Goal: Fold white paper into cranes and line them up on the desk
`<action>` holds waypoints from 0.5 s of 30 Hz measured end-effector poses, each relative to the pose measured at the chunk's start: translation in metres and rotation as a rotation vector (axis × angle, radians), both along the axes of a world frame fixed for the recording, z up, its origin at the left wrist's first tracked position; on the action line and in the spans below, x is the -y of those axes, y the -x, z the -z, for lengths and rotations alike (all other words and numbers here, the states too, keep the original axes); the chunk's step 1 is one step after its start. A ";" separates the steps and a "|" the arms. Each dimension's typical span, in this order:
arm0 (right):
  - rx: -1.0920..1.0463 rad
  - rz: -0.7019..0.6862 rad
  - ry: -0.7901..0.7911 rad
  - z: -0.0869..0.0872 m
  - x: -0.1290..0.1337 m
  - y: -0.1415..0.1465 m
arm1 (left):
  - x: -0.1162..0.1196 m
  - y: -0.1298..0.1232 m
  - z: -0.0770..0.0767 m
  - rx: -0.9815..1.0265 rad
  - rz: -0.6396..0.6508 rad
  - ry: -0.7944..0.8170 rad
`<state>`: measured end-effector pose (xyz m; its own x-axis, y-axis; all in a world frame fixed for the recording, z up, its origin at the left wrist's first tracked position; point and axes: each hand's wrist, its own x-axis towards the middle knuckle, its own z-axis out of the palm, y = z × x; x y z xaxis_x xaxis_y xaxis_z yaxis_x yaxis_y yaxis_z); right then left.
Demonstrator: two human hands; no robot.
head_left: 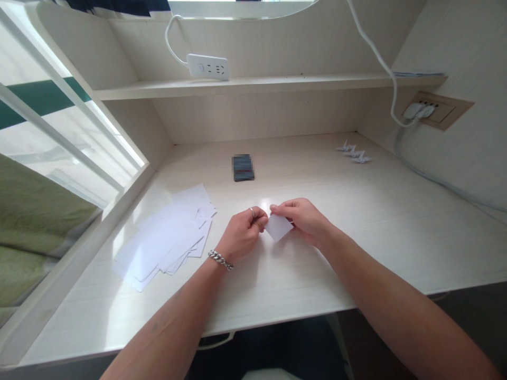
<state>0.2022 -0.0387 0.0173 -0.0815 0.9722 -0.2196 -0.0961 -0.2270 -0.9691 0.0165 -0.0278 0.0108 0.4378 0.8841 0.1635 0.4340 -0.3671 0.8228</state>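
Note:
Between my hands is a small folded square of white paper (278, 228), held just above the desk with one corner pointing toward me. My left hand (244, 230), with a ring and a chain bracelet, pinches its left corner. On the other side, the thumb and fingers of my right hand (304, 219) grip its upper right edge. To the left lies a loose pile of white paper sheets (170, 232). Several folded paper cranes (354, 152) stand in a row at the back right of the desk.
A dark, blurred rectangular object (243, 168) lies on the desk (396, 227) beyond my hands. Above, a shelf (269, 83) carries a white power strip (208, 67). A white cable (374, 50) runs to the wall socket (439, 110) at right. Metal bars (59, 137) edge the left side.

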 end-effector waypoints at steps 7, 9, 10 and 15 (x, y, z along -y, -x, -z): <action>0.022 0.158 -0.052 -0.001 -0.004 -0.008 | -0.007 0.002 0.010 0.108 -0.159 0.122; 0.022 -0.010 -0.057 0.000 -0.003 -0.002 | -0.007 0.000 0.010 0.165 -0.189 0.127; 0.021 -0.038 -0.058 0.001 -0.002 0.001 | -0.006 -0.001 0.010 0.196 -0.194 0.133; 0.044 0.019 -0.079 0.004 -0.003 0.002 | -0.006 -0.001 0.007 0.250 -0.113 0.200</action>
